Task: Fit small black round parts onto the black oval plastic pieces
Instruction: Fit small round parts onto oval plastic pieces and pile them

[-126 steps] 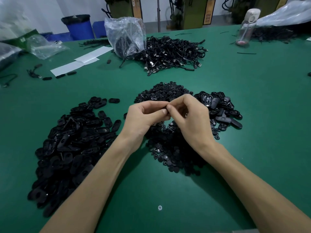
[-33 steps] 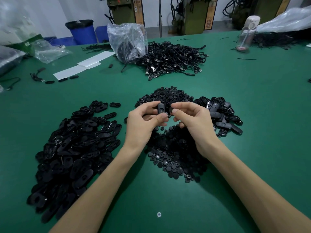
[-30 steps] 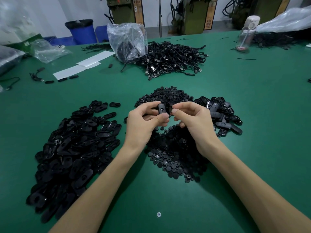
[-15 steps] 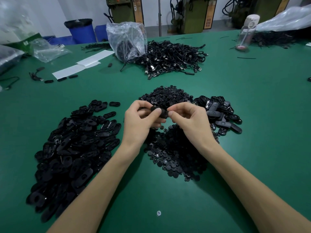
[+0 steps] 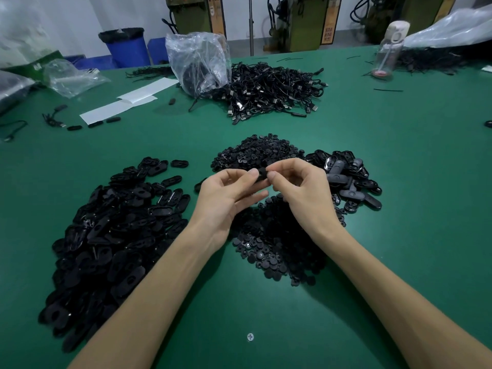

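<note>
Oval piece (image 5: 262, 173) in play, held up dead centre above the green worktop (image 5: 399, 209), with both hands on it. The left hand (image 5: 226, 194) pinches the black oval piece between thumb and forefinger, the other fingers curled underneath. The right hand (image 5: 303, 190) comes in from the opposite side, thumb and forefinger tips closed on the same piece, the remaining fingers bent loosely. Whether a round part sits inside that pinch, I cannot tell; the fingertips cover it.

Directly below the hands lies the heap of round parts (image 5: 269, 246), small black discs spreading towards the viewer and away behind the knuckles. Off to the left, well apart, there's the big heap of oval pieces (image 5: 114, 230). On the right, touching the discs, is a smaller cluster of ovals (image 5: 346, 179), some greyer on top.

Further back on the worktop there's a tangle of black cables (image 5: 271, 89) with a crumpled clear plastic bag (image 5: 198, 59) against its left edge. White paper strips (image 5: 127, 105) lie left of that, and a clear drinking bottle (image 5: 388, 49) stands far right. A blue bin (image 5: 125, 46) stands beyond the worktop's far edge.
</note>
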Demonstrator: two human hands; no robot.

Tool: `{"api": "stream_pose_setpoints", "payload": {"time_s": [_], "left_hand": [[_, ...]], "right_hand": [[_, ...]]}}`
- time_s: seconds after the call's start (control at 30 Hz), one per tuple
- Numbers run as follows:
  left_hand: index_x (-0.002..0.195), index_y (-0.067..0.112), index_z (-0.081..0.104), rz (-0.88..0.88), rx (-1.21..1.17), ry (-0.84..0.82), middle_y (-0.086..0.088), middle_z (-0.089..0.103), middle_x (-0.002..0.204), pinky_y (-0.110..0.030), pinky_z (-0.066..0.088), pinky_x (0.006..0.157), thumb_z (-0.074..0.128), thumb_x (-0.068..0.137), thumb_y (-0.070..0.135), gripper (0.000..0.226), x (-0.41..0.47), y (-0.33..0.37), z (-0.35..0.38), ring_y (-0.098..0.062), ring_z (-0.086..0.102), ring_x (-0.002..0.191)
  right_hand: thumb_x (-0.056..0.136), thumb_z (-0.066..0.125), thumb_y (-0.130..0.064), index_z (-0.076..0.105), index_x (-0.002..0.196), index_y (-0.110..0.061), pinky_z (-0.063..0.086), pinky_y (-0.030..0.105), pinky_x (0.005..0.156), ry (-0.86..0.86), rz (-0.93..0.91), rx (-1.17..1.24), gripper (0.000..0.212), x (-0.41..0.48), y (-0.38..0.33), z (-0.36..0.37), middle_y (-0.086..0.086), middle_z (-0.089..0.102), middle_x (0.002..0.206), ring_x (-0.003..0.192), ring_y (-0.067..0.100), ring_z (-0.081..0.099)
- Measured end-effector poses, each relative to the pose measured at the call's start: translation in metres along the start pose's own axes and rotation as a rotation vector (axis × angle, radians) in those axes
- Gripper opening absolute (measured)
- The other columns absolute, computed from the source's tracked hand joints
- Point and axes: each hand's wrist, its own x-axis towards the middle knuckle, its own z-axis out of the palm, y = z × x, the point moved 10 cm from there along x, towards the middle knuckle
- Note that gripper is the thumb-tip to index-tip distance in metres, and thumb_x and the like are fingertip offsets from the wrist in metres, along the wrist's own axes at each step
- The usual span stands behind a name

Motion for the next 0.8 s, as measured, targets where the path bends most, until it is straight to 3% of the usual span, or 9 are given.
{"api": "stream_pose_setpoints", "payload": {"time_s": [0.17, 0.4, 0.53, 0.8], "left_hand": [[0.097, -0.001, 0.068, 0.005, 0.036, 0.007, -0.015, 0.078, 0.100, -0.030, 0.063, 0.077, 0.078, 0.085, 0.008, 0.018, -0.001, -0.002, 0.001, -0.028, 0.077, 0.100], [0.100, 0.001, 0.068, 0.075, 0.101, 0.008, -0.014, 0.077, 0.093, -0.031, 0.062, 0.080, 0.079, 0.088, 0.005, 0.017, -0.002, 0.004, 0.001, -0.027, 0.078, 0.094], [0.114, 0.000, 0.069, 0.130, 0.118, 0.006, -0.017, 0.079, 0.100, -0.028, 0.061, 0.082, 0.075, 0.092, 0.001, 0.022, -0.004, 0.006, 0.004, -0.027, 0.078, 0.094], [0.109, -0.002, 0.074, 0.117, 0.082, 0.048, -0.018, 0.078, 0.102, -0.027, 0.061, 0.083, 0.069, 0.095, -0.002, 0.015, -0.001, 0.004, -0.003, -0.024, 0.077, 0.094]], "right_hand": [[0.093, 0.073, -0.015, 0.076, 0.095, -0.021, 0.053, 0.019, 0.070, 0.024, -0.053, -0.061, 0.007, -0.003, -0.009, -0.001, -0.006, 0.075, 0.083, 0.078, 0.007, 0.069], [0.093, 0.072, -0.008, 0.075, 0.094, -0.014, 0.045, 0.014, 0.069, 0.064, -0.228, -0.255, 0.006, -0.009, -0.029, 0.000, -0.001, 0.065, 0.086, 0.078, 0.008, 0.061], [0.092, 0.073, -0.005, 0.076, 0.094, -0.006, 0.039, 0.009, 0.072, 0.082, -0.298, -0.287, 0.004, -0.013, -0.035, 0.004, 0.003, 0.060, 0.090, 0.079, 0.001, 0.054], [0.095, 0.061, 0.002, 0.077, 0.114, -0.015, 0.037, 0.007, 0.076, -0.037, -0.274, -0.299, 0.030, -0.013, -0.033, 0.017, 0.002, 0.056, 0.101, 0.085, -0.003, 0.050]]}}
